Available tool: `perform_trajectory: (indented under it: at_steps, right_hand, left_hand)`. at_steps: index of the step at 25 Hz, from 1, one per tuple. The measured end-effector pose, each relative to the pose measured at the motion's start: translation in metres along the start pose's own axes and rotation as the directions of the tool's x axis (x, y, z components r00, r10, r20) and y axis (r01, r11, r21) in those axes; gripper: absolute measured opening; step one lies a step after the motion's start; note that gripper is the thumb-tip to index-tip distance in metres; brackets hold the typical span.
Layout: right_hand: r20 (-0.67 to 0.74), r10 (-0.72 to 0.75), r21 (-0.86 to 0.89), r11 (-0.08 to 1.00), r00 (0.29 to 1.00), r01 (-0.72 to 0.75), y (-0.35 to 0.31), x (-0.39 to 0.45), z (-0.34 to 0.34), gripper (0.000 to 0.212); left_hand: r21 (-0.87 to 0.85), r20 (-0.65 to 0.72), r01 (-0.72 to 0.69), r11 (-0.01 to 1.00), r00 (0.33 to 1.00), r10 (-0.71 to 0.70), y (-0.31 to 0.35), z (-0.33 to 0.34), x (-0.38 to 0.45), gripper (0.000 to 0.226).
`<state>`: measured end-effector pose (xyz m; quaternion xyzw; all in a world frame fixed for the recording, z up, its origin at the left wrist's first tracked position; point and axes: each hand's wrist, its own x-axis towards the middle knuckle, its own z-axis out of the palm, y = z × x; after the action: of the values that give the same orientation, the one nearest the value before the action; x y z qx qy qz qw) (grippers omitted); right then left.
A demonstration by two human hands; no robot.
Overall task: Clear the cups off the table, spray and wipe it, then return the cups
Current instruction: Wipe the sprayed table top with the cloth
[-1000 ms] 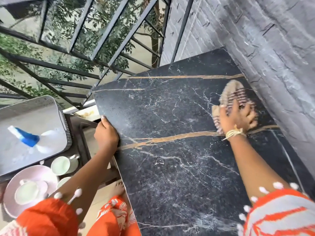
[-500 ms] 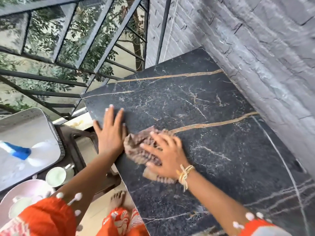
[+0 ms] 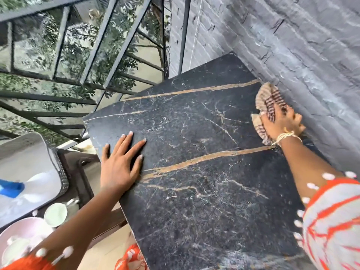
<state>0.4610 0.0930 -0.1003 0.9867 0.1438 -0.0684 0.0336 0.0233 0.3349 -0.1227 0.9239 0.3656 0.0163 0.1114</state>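
Marble table (image 3: 194,191) is slick: your flat left hand (image 3: 120,164) may slip; right hand (image 3: 280,123) clutches the cloth (image 3: 268,98) against the wall (image 3: 292,55).

Black table (image 3: 204,191) veined white and gold; beige cloth (image 3: 269,100) striped dark brown; pale green cup (image 3: 56,214); grey wall (image 3: 292,45).

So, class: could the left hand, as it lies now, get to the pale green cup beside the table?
Probably yes: the left hand lies flat at the table's near edge, and the cup sits unobstructed below it.
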Motion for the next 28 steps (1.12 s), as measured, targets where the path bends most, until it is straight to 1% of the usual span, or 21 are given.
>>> perform_trajectory:
  at_steps: [2, 5, 7, 10, 12, 14, 16, 18, 19, 20, 21, 22, 23, 24, 25, 26, 27, 28]
  right_hand:
    - [-0.003, 0.046, 0.031, 0.998, 0.999, -0.045, -0.008, -0.001, 0.0, 0.067]
    - [-0.005, 0.076, 0.104, 0.992, 0.997, -0.075, -0.032, -0.033, 0.005, 0.067]
    - [-0.031, 0.003, 0.106, 0.994, 1.0, 0.0, -0.055, -0.074, 0.014, 0.065]
    - [-0.054, -0.172, 0.064, 0.982, 0.984, 0.175, -0.094, -0.16, 0.028, 0.061]
    - [-0.046, -0.223, 0.068, 0.972, 0.974, 0.225, -0.117, -0.223, 0.035, 0.06]
    - [-0.041, -0.236, 0.083, 0.967, 0.971, 0.239, -0.138, -0.278, 0.043, 0.059]
    - [-0.062, -0.263, 0.061, 0.962, 0.963, 0.266, -0.156, -0.335, 0.043, 0.055]
    - [-0.072, -0.286, 0.074, 0.954, 0.956, 0.291, -0.168, -0.379, 0.042, 0.047]
    - [-0.094, -0.277, 0.118, 0.951, 0.956, 0.287, -0.171, -0.396, 0.039, 0.044]
    - [-0.105, -0.248, 0.179, 0.948, 0.963, 0.263, -0.175, -0.411, 0.036, 0.043]
    - [-0.101, -0.221, 0.292, 0.925, 0.97, 0.242, -0.177, -0.422, 0.036, 0.045]
    - [-0.033, -0.185, 0.455, 0.872, 0.982, 0.18, -0.179, -0.431, 0.031, 0.048]
    - [0.049, -0.147, 0.646, 0.759, 0.988, 0.081, -0.182, -0.436, 0.028, 0.048]
    - [0.188, -0.103, 0.817, 0.569, 0.977, -0.097, -0.185, -0.445, 0.017, 0.046]
    - [0.346, -0.085, 0.899, 0.314, 0.934, -0.304, -0.189, -0.456, 0.005, 0.045]
    - [0.505, -0.137, 0.863, 0.076, 0.852, -0.5, -0.189, -0.469, -0.006, 0.049]
    - [0.586, -0.18, 0.788, -0.105, 0.79, -0.607, -0.186, -0.48, -0.009, 0.055]
    - [0.607, -0.215, 0.732, -0.224, 0.765, -0.644, -0.18, -0.491, -0.011, 0.058]
  left_hand:
    - [-0.018, -0.006, 0.002, 1.0, 1.0, -0.002, 0.001, 0.0, -0.001, 0.049]
    - [-0.023, -0.025, 0.001, 1.0, 1.0, -0.001, 0.002, -0.001, -0.002, 0.048]
    - [-0.03, -0.036, -0.004, 1.0, 0.999, 0.003, 0.001, 0.001, -0.001, 0.048]
    - [-0.002, -0.04, -0.031, 1.0, 0.999, 0.031, 0.002, 0.005, -0.003, 0.048]
    - [0.019, 0.011, -0.024, 1.0, 1.0, 0.023, 0.005, 0.003, -0.005, 0.048]
    - [-0.007, 0.06, -0.032, 0.999, 0.998, 0.033, 0.014, -0.006, -0.013, 0.046]
    - [-0.117, 0.072, -0.108, 0.987, 0.991, 0.117, 0.02, -0.023, -0.037, 0.042]
    - [-0.27, 0.135, -0.158, 0.95, 0.97, 0.2, 0.019, -0.032, -0.064, 0.031]
    - [-0.365, 0.178, -0.123, 0.923, 0.964, 0.199, 0.014, -0.031, -0.078, 0.026]
    - [-0.479, 0.236, -0.022, 0.877, 0.96, 0.154, 0.007, -0.032, -0.089, 0.022]
    - [-0.6, 0.298, 0.112, 0.792, 0.95, 0.091, -0.001, -0.031, -0.098, 0.019]
    - [-0.69, 0.339, 0.218, 0.691, 0.94, 0.041, -0.008, -0.03, -0.104, 0.013]
    - [-0.753, 0.36, 0.288, 0.592, 0.933, 0.005, -0.013, -0.031, -0.11, 0.008]
    - [-0.792, 0.388, 0.341, 0.507, 0.922, -0.014, -0.016, -0.038, -0.119, 0.004]
    - [-0.812, 0.436, 0.397, 0.429, 0.9, -0.008, -0.017, -0.045, -0.128, 0.006]
    - [-0.814, 0.503, 0.466, 0.348, 0.864, 0.019, -0.017, -0.054, -0.139, 0.009]
    - [-0.795, 0.566, 0.533, 0.29, 0.824, 0.037, -0.017, -0.061, -0.15, 0.012]
    - [-0.781, 0.606, 0.578, 0.238, 0.793, 0.064, -0.017, -0.067, -0.16, 0.012]
